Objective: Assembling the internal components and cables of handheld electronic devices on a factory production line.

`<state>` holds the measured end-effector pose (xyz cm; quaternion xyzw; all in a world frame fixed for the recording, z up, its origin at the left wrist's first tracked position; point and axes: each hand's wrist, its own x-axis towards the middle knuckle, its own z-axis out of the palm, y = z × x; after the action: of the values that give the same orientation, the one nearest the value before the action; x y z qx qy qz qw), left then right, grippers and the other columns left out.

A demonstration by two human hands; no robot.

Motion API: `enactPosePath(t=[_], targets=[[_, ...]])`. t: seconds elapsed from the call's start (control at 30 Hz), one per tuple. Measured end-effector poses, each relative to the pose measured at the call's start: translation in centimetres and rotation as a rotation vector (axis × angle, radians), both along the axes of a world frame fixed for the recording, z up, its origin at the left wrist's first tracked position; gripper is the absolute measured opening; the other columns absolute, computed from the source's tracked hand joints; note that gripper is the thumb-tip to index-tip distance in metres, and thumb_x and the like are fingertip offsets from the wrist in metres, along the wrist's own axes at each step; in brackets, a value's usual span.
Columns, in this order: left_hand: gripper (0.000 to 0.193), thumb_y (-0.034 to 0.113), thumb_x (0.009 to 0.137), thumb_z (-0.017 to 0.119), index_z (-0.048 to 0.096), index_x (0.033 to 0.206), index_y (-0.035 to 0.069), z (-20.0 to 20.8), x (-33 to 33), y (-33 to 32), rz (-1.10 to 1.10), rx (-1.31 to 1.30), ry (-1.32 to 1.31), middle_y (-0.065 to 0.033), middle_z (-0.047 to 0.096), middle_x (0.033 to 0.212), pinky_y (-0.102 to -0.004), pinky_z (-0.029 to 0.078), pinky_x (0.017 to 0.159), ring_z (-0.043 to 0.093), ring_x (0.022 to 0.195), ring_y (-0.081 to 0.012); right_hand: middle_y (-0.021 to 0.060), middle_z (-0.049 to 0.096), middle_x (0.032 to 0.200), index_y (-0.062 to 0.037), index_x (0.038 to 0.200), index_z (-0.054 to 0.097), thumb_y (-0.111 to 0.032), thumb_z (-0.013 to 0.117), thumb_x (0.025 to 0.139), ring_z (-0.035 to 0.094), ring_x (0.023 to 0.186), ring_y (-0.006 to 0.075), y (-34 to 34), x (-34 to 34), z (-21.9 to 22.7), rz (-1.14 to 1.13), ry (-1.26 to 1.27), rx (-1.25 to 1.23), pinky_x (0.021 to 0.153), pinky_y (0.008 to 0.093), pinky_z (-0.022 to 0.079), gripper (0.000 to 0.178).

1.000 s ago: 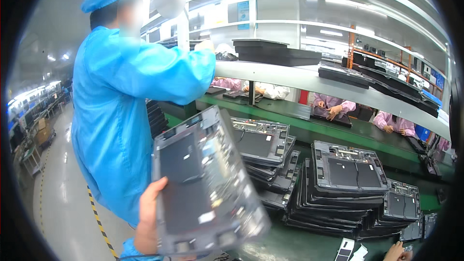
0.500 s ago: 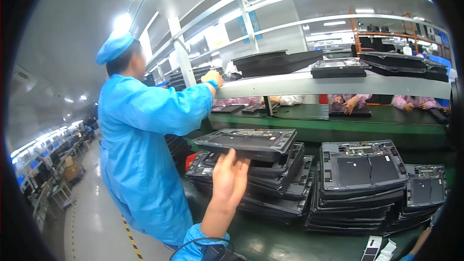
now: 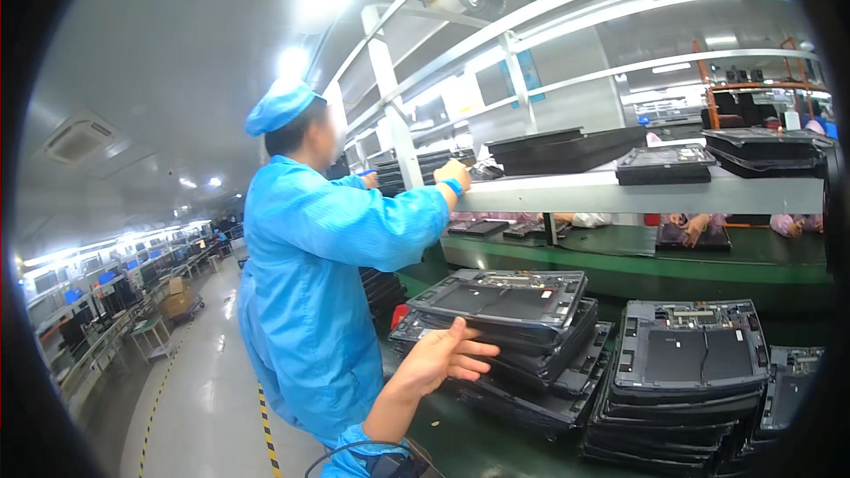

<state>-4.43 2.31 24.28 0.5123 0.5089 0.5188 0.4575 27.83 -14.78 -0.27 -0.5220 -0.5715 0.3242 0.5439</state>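
My left hand (image 3: pixel 437 358) reaches up from the lower edge in a blue sleeve. Its thumb points up and its fingers stretch to the right, with nothing held. It is just in front of a stack of opened laptop bases, whose top laptop base (image 3: pixel 500 294) shows a dark battery and a strip of circuit board. Whether the fingertips touch the stack I cannot tell. To the right stands a second tall pile, with another laptop base (image 3: pixel 691 350) on top. My right hand is out of view.
A co-worker (image 3: pixel 328 239) in a blue coat and cap stands close on the left, arms reaching toward the pale shelf (image 3: pixel 637 198). Black trays (image 3: pixel 567 152) rest on that shelf. A third pile (image 3: pixel 786 381) stands at the right rim. People in pink sit beyond the green bench (image 3: pixel 496 253).
My left hand has come away from under the raised laptop base, which now lies on the stack. The view has swung left, and my right hand has left the picture.
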Motion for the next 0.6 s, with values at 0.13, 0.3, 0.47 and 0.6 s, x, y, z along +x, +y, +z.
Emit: enactPosePath(t=[0.13, 0.3, 0.47, 0.6], targets=[[0.049, 0.043, 0.099, 0.058, 0.067, 0.094, -0.005, 0.5, 0.7, 1.9, 0.182, 0.097, 0.326, -0.0094, 0.070, 0.078, -0.0263, 0.055, 0.059, 0.068, 0.065, -0.0156, 0.0206, 0.053, 0.075, 0.0021, 0.081, 0.057, -0.011, 0.055, 0.094, 0.051, 0.068, 0.0376, 0.3, 0.2, -0.3, 0.005, -0.018, -0.002, 0.065, 0.0430, 0.042, 0.019], [0.038, 0.030, 0.093, 0.069, 0.064, 0.070, 0.001, -0.3, 2.7, 1.6, 0.479, 0.492, 0.644, -0.0035, 0.060, 0.062, -0.0257, 0.042, 0.051, 0.055, 0.052, -0.0087, 0.0209, 0.054, 0.076, 0.0029, 0.082, 0.057, -0.012, 0.055, 0.094, 0.051, 0.069, 0.0371, -0.3, 0.1, -0.1, 0.038, 0.013, -0.064, 0.065, 0.0425, 0.042, 0.020], [0.025, 0.003, 0.078, 0.074, 0.054, 0.062, 0.005, -6.1, 5.8, 1.0, 0.535, 1.123, 0.772, -0.0062, 0.051, 0.061, -0.0331, 0.039, 0.049, 0.049, 0.053, -0.0219, 0.0230, 0.057, 0.078, 0.0030, 0.082, 0.059, -0.013, 0.055, 0.093, 0.053, 0.070, 0.0397, 0.7, 0.4, -0.4, 0.067, 0.029, -0.042, 0.065, 0.0439, 0.043, 0.020], [0.016, 0.006, 0.069, 0.079, 0.063, 0.070, 0.007, -11.2, 7.2, -1.1, 0.332, 1.224, 0.889, -0.0067, 0.055, 0.076, -0.0347, 0.048, 0.061, 0.058, 0.069, -0.0245, 0.0244, 0.057, 0.076, 0.0038, 0.081, 0.058, -0.013, 0.055, 0.093, 0.051, 0.070, 0.0434, -0.4, 0.5, -0.4, 0.068, -0.005, -0.068, 0.065, 0.0469, 0.041, 0.021]])
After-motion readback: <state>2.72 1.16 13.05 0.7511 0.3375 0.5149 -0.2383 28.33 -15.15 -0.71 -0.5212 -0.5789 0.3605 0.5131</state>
